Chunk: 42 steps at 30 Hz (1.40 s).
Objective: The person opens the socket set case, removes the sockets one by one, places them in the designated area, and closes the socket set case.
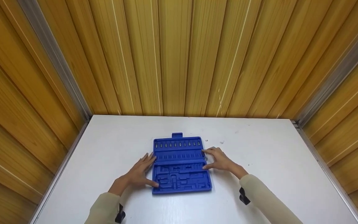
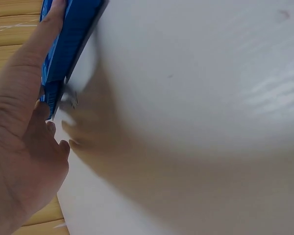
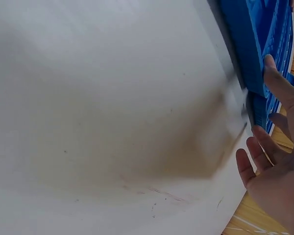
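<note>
A blue plastic tool case [image 1: 182,177] lies unfolded on the white table, its front half full of moulded hollows. Along the far half runs a row of small metal bits [image 1: 180,144], with a latch tab [image 1: 177,135] beyond. My left hand [image 1: 138,174] is at the case's left side, thumb over the front half's rim and fingers stretched toward the hinge. On the opposite side, my right hand [image 1: 219,160] touches the rim with thumb and forefinger near the hinge. Its other fingers are loosely bent outside the case in the right wrist view.
The white table [image 1: 104,140] meets a yellow wood-patterned panel wall [image 1: 179,62] at the back, and similar panels stand left and right. Small pale specks [image 1: 222,142] mark the tabletop right of the case. Both sleeves carry dark wrist straps [image 1: 244,196].
</note>
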Tool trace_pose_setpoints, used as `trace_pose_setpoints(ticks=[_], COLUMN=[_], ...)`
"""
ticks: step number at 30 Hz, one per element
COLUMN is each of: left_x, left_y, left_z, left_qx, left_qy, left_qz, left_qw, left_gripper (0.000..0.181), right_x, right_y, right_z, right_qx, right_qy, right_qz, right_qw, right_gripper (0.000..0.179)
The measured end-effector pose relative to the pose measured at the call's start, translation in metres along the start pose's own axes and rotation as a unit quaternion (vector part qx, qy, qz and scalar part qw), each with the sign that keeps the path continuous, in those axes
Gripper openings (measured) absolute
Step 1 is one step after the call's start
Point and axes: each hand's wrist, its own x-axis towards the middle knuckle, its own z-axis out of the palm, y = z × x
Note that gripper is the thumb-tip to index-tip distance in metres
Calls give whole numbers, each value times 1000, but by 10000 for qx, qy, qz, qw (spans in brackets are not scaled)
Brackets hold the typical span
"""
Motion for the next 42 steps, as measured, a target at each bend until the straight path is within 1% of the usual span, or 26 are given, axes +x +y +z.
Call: trace_pose_setpoints(ticks=[4, 7, 9, 11, 13, 16, 20, 24, 27, 32, 36, 38, 40, 42], left_x=[1, 2, 1, 1, 1, 1, 2, 1, 1, -1, 0, 0, 1, 1], left_y=[-2, -3, -3, -3, -2, 0, 1, 1, 1, 5, 9, 9, 8, 8], left_z=[1, 1, 1, -1, -4, -9, -11, -6, -1, 3, 2, 2, 2, 1], left_qx=[-15, 17, 43, 81, 128, 314, 430, 221, 159, 353, 510, 451, 351, 150], left_qy=[90, 48, -26, -152, -274, -420, -417, -351, -316, -117, 137, 212, 229, 139], left_qz=[73, 110, 103, 44, -41, -104, -73, -96, -120, -37, 57, 95, 155, 100], left_qw=[9999, 9999, 9999, 9998, 9995, 9986, 9982, 9991, 9993, 9993, 9986, 9987, 9990, 9997], left_gripper=[122, 121, 122, 124, 127, 131, 133, 132, 131, 128, 123, 121, 121, 121], right_x=[6, 13, 19, 27, 37, 54, 73, 87, 96, 117, 134, 142, 148, 152], right_y=[-3, -7, -11, -16, -21, -29, -41, -53, -60, -74, -86, -91, -95, -97], right_z=[-1, -3, -4, -5, -5, -3, 4, 16, 27, 51, 68, 76, 84, 90], right_qx=[5, 27, 52, 109, 192, 306, 453, 718, 948, 1226, 1493, 1541, 1515, 1419], right_qy=[158, 347, 395, 354, 274, 168, 133, 32, -26, 55, 270, 417, 604, 833], right_qz=[-22, -73, -98, -112, -209, -360, -466, -465, -434, -419, -368, -233, -66, 112], right_qw=[9999, 9994, 9992, 9993, 9992, 9987, 9978, 9963, 9945, 9916, 9877, 9869, 9866, 9863], right_gripper=[73, 65, 61, 58, 55, 51, 48, 48, 48, 43, 39, 37, 35, 34])
